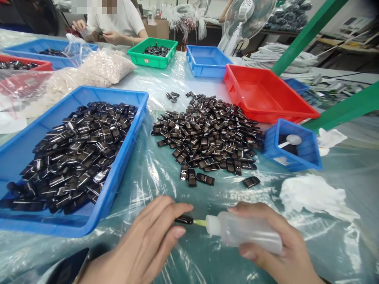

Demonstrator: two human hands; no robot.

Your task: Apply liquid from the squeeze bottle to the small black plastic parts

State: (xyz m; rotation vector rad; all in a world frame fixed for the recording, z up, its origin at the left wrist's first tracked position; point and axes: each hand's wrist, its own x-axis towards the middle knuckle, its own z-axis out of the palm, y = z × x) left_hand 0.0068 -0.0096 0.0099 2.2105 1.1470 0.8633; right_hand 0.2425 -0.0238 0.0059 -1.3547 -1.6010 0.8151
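Observation:
Between the thumb and fingers of my left hand point(151, 236) is a small black plastic casing point(184, 219), partly hidden by the fingers. My right hand point(278, 240) grips a translucent squeeze bottle point(248, 232), tilted nearly level. Its yellowish nozzle tip point(199, 223) meets the right end of the casing, or comes very close to it. Just beyond my hands lies a heap of similar black casings point(207, 130) on the plastic-covered table point(166, 189). More of them fill a large blue tray point(118, 173) on the left.
A small blue bin point(308, 157) holding a white spoon point(293, 140) stands right of the heap, near crumpled white tissue point(316, 195). Behind are a red tray point(266, 92), a blue tray point(207, 71) and a green tray point(152, 63). A person point(118, 23) sits across the table.

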